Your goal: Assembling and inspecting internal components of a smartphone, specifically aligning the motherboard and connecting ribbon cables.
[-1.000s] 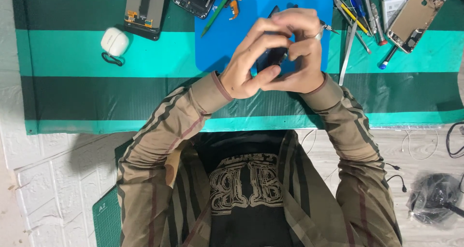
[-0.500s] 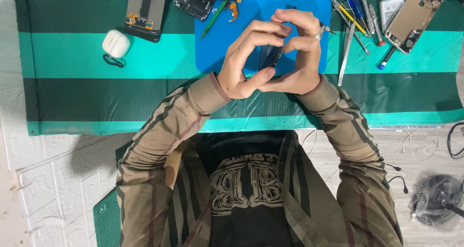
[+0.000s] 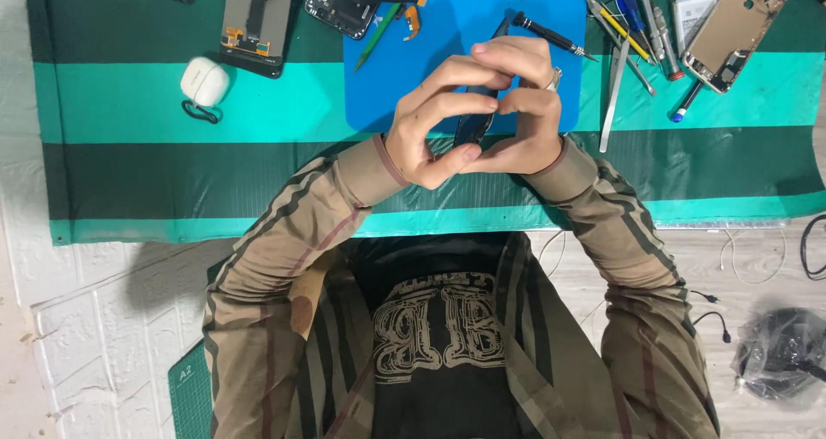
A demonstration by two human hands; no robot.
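Both my hands meet over the blue work mat (image 3: pixel 465 35), gripping one small dark phone part (image 3: pixel 472 126) held edge-on between them. My left hand (image 3: pixel 433 122) pinches it from the left with thumb underneath and fingers curled over the top. My right hand (image 3: pixel 527 110) closes on it from the right; a ring shows on one finger. Most of the dark part is hidden by my fingers.
A striped green cloth (image 3: pixel 172 121) covers the table. On it lie a white earbud case (image 3: pixel 205 81), a phone screen panel (image 3: pixel 256 19), a circuit-board frame (image 3: pixel 348 5), a black screwdriver (image 3: pixel 551 35), several hand tools (image 3: pixel 641 26) and an opened phone body (image 3: pixel 733 28). Cables (image 3: pixel 757 258) lie at the right.
My hands shifted slightly and turned the dark part between the fingers; it now shows more edge-on. Both hands kept hold of it.
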